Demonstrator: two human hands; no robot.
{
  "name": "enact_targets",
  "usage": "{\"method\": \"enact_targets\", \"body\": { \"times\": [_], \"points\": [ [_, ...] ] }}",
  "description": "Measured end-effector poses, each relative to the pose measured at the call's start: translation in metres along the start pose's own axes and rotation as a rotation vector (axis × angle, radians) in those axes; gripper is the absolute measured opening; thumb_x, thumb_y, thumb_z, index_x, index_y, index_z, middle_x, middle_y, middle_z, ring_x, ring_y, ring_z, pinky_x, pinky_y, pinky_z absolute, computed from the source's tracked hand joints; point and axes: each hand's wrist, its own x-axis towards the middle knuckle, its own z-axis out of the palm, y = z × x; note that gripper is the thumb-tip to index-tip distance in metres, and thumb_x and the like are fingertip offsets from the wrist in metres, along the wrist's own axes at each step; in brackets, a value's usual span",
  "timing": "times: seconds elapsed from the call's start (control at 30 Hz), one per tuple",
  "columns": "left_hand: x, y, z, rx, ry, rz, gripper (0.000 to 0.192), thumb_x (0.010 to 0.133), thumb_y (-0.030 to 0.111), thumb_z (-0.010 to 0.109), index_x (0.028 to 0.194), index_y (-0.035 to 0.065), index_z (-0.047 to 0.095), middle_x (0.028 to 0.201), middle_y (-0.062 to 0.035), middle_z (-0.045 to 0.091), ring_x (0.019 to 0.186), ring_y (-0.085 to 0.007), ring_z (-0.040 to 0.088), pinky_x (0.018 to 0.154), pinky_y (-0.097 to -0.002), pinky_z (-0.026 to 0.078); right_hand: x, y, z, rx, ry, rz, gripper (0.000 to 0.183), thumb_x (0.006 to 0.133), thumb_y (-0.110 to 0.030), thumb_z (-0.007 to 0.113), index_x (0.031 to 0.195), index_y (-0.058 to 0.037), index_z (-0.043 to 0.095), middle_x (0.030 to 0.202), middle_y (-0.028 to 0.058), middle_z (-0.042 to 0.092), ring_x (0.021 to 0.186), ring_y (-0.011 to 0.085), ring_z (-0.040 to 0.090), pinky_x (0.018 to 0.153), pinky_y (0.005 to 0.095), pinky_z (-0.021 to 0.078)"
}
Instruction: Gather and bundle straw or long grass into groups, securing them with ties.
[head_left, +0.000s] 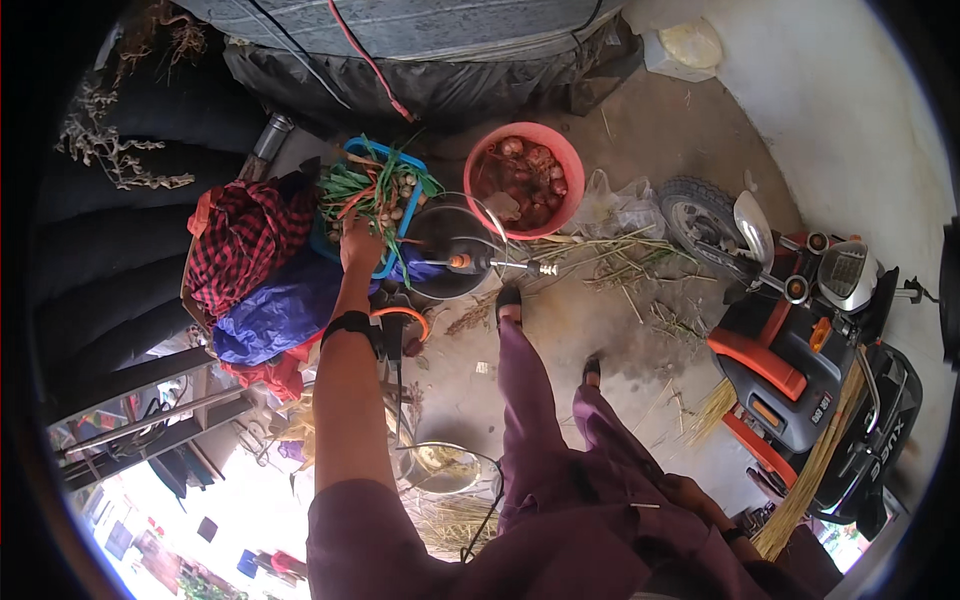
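Observation:
My left hand (361, 244) reaches over the near side of a blue plastic basket (407, 225), its fingers among leafy green stalks (352, 184) with reddish-orange stems. Small pale round items (396, 214) show under the leaves; what they are is hard to tell. The fingertips are partly hidden, so a grip cannot be made out. Down beside my thigh is my right hand (686, 495), against the purple trousers, its fingers mostly unseen. A pink bucket (576, 187) holds reddish bulbs, apparently onions (536, 176), right of the basket. Between them stands a dark round bucket (450, 281) with a metal sprayer wand (517, 264) across it.
Red checked cloth (240, 251) and a blue plastic sheet (274, 319) lie left of the basket. A scooter (787, 360) with a straw broom (814, 457) is on the right. Dry stalks (622, 251) litter the floor by a clear plastic bag (619, 206). A black cable (491, 517) hangs near me.

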Motion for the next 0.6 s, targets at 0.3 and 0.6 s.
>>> {"method": "enact_targets", "body": {
  "times": [0.3,0.6],
  "points": [
    [0.005,0.015,0.070,-0.156,-0.048,0.131,0.029,0.091,0.014,0.054,0.119,0.0086,0.057,0.103,-0.0191,0.065,0.094,-0.0385,0.063,0.076,-0.0485,0.052,0.030,-0.022,0.012,0.206,-0.065,0.001,0.039,0.093,-0.027,0.054,0.122,-0.0017,0.058,0.116,0.0174,0.064,0.110,0.0260,0.060,0.095,0.0344,0.0456],
    [0.009,0.068,0.071,-0.186,-0.183,0.157,0.017,0.092,0.019,0.055,0.106,0.0121,0.061,0.095,-0.0154,0.066,0.087,-0.0338,0.065,0.073,-0.0434,0.052,0.069,-0.049,0.013,0.401,-0.026,-0.014,0.037,0.094,-0.026,0.053,0.121,-0.0014,0.057,0.114,0.0163,0.063,0.108,0.0219,0.060,0.093,0.0326,0.0453]
  ]
}}
